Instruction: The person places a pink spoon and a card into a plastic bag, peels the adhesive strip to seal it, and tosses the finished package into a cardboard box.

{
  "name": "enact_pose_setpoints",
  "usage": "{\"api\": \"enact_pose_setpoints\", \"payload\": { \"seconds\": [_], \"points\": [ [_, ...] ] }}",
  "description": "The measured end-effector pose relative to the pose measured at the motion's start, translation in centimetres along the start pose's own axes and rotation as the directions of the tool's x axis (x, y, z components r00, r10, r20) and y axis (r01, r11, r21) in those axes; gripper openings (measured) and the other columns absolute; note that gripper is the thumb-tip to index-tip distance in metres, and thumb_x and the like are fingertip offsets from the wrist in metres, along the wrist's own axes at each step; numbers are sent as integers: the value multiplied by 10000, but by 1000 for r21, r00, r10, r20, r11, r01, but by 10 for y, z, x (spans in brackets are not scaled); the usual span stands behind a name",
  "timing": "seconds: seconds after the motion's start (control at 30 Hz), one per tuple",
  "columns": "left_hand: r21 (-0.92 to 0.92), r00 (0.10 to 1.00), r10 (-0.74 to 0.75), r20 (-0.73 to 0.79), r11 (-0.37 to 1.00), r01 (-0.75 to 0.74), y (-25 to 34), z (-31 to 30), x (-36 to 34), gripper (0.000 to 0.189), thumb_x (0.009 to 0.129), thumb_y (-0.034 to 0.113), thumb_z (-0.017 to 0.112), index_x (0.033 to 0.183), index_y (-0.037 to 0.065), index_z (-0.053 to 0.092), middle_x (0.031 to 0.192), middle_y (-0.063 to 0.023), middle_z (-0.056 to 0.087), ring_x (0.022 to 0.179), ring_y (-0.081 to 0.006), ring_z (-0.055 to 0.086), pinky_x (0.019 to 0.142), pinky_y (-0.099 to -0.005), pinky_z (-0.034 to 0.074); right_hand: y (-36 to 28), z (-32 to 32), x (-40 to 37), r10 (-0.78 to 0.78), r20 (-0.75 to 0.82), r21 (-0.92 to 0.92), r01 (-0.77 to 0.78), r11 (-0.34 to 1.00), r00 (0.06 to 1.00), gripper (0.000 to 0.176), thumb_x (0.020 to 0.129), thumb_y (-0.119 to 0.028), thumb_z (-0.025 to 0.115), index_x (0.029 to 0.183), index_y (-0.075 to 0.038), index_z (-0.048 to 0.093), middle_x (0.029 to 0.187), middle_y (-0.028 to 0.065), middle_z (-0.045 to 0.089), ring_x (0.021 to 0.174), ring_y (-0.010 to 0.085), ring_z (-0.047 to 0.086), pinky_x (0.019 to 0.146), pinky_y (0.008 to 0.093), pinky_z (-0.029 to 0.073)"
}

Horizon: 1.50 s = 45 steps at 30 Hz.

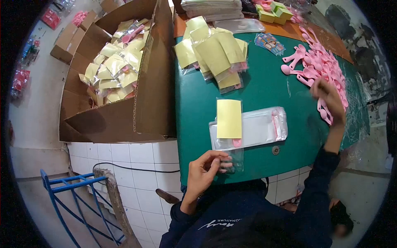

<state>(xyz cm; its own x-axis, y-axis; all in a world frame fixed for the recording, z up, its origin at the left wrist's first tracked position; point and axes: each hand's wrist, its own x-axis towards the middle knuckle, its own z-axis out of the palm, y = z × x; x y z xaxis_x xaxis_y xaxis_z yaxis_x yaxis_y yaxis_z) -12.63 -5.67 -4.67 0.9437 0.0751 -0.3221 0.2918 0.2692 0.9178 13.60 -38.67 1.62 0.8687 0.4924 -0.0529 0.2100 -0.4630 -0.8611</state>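
My left hand (203,172) is closed at the near end of a clear plastic bag (235,165), with its fingertips showing through the film. Inside that bag lie a yellow card (229,119) and a bit of something pink at the card's lower edge. Under it rests a stack of flat clear bags (260,127). My right hand (329,98) is over the near side of a heap of pink measuring spoons (326,66). Motion blurs its fingers, so whether it holds a spoon does not show.
Filled bags with yellow cards (217,51) are piled at the table's back left. Beside the green table (264,91) stands a cardboard box (155,78) full of similar bags. Picture cards (269,43) lie near the spoons. A blue metal rack (76,182) stands at lower left.
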Motion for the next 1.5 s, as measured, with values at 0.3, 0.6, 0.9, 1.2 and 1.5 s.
{"api": "enact_pose_setpoints", "payload": {
  "seconds": [0.3, 0.6, 0.9, 1.2, 1.5],
  "points": [
    [-106, 993, -116, 20, 987, 117, 3, 3, -6, 200, 911, 18, 476, 1094, -46, 527, 1001, -152, 628, 890, -204, 640, 726, -266, 537, -64, 175, -77, -316, 133, -377, 343, 861, 939, 629, 617, -125, 762, 1143, -70, 421, 1009, 149, 459, 856, 289, 521, 760, 393, 465],
    [51, 998, -15, 54, 999, 12, 14, -12, -19, 252, 882, 3, 516, 1132, -24, 519, 1024, -131, 630, 878, -162, 635, 769, -267, 523, -50, 236, -97, -405, -72, -185, 387, 903, 911, 311, 637, 33, 677, 926, -64, 617, 981, 112, 467, 823, 230, 550, 706, 316, 500],
    [653, 953, 290, 83, 706, -272, 8, 3, -8, 187, 716, 21, 700, 870, 50, 599, 1043, -107, 523, 797, -210, 616, 652, -312, 520, -54, 216, -104, -210, -29, -21, 209, 978, 977, 233, 642, -126, 789, 775, -48, 614, 999, 88, 452, 766, 156, 553, 663, 266, 484],
    [592, 968, 243, -66, 790, -158, 9, 16, -12, 126, 708, -27, 670, 811, -8, 601, 959, -120, 611, 834, -189, 616, 720, -260, 486, -58, 218, -106, 182, 66, 442, -192, 876, 981, 111, 769, -46, 675, 835, 4, 600, 912, 96, 598, 790, 115, 597, 643, 230, 489],
    [398, 957, 180, -227, 914, -78, -6, 21, -18, 145, 754, -8, 676, 865, -11, 582, 947, -93, 618, 808, -149, 621, 698, -245, 508, -66, 232, -104, 319, -47, 511, -251, 822, 947, 162, 803, -26, 657, 864, 31, 518, 740, 80, 609, 630, 97, 605, 553, 214, 499]
  ]
}}
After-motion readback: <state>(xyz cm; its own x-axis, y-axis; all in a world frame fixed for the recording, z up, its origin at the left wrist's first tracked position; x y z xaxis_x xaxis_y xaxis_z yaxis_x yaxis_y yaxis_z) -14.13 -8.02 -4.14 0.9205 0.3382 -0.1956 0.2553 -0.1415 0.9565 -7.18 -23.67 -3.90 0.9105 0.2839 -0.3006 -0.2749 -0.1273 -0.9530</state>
